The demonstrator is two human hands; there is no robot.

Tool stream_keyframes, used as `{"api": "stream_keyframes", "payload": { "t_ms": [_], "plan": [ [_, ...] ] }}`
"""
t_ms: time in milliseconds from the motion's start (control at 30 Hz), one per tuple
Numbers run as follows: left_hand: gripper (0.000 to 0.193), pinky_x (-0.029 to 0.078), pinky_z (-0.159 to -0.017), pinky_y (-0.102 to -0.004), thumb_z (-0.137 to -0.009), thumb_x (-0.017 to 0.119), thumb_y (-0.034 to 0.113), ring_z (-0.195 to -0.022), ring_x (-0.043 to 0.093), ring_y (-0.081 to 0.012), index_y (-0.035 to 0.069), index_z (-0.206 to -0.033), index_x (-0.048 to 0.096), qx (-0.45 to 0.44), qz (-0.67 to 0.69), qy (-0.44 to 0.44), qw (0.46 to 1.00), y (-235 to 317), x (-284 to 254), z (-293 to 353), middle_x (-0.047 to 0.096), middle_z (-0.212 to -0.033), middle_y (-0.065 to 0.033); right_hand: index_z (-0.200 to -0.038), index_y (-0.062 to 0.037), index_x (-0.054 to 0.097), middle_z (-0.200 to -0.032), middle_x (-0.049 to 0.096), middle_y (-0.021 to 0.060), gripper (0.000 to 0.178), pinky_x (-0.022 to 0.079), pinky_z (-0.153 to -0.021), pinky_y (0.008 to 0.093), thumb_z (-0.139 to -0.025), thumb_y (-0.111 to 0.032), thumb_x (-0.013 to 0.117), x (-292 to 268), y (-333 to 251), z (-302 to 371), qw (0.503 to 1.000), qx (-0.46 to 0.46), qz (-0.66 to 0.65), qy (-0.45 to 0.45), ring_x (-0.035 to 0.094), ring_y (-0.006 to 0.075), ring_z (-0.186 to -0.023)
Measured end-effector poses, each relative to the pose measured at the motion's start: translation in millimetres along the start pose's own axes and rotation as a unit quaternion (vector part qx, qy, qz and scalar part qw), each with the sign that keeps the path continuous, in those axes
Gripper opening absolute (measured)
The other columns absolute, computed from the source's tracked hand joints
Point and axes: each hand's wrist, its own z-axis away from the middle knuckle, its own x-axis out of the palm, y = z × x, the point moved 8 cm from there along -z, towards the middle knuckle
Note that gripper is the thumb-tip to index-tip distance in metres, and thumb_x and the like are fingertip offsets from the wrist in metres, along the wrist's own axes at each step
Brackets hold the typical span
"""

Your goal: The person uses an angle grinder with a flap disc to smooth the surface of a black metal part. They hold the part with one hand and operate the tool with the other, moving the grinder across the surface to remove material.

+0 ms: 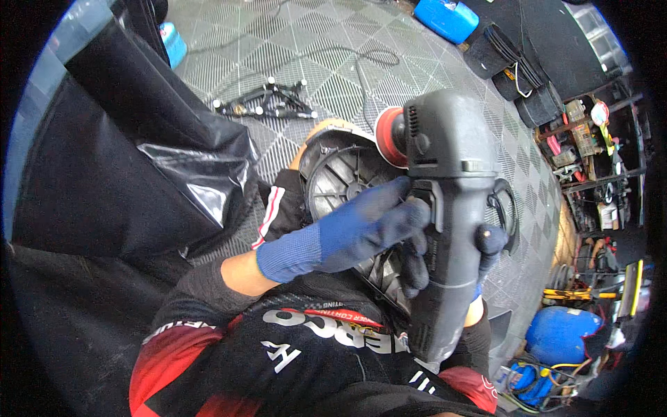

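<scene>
Grey polisher [445, 201] in both gloved hands, left hand [354, 226], right hand [486, 243].

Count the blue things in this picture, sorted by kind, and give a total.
Blue work gloves: 2, on the left hand and right hand
Blue drum: 1
Blue canister: 1
Total: 4

The carrying surface is a floor of grey, grid-patterned interlocking plastic tiles [306, 42]. Lying directly on it are a black metal folding frame with pale end caps [267, 103], a thin black cable [361, 66] trailing in loops, a blue plastic canister [446, 17] at the far edge, and a blue rounded drum [561, 333].
</scene>
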Motion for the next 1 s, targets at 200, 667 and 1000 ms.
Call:
{"api": "stream_keyframes", "payload": {
  "t_ms": [200, 667, 1000],
  "plan": [
    [0.060, 0.054, -0.086, -0.0336, -0.083, 0.082, 0.032, -0.091, 0.066, -0.0162, 0.003, -0.126, 0.051, -0.011, 0.207, 0.054, 0.977, -26.9, 3.3, -11.8, 0.069, -0.099, -0.0055, -0.129, 0.0084, 0.045, -0.086, 0.066, 0.0276, 0.083, 0.057, -0.069, 0.0405, -0.075, -0.053, 0.059, -47.9, 13.7, 6.7, 0.983, 0.039, 0.149, 0.098, 0.068, 0.0355, -0.073],
    [0.064, 0.045, -0.104, -0.0367, -0.077, 0.086, 0.024, -0.113, 0.060, -0.0192, 0.001, -0.129, 0.058, 0.045, 0.189, 0.053, 0.980, -49.8, -24.8, -23.6, 0.066, -0.122, -0.0094, -0.130, 0.0073, 0.046, -0.091, 0.066, 0.0251, 0.081, 0.056, -0.074, 0.0376, -0.075, -0.051, 0.058, -56.3, -19.5, -7.0, 0.925, 0.095, 0.324, 0.172, 0.067, 0.0319, -0.079],
    [0.065, 0.044, -0.105, -0.0375, -0.075, 0.088, 0.027, -0.114, 0.059, -0.0197, 0.002, -0.128, 0.059, 0.064, 0.213, 0.073, 0.972, -42.9, -33.4, -28.7, 0.065, -0.123, -0.0092, -0.131, 0.0071, 0.045, -0.093, 0.065, 0.0250, 0.080, 0.055, -0.076, 0.0377, -0.076, -0.049, 0.059, -52.8, -33.0, -29.2, 0.918, 0.097, 0.353, 0.151, 0.067, 0.0317, -0.081]
  ]
}}
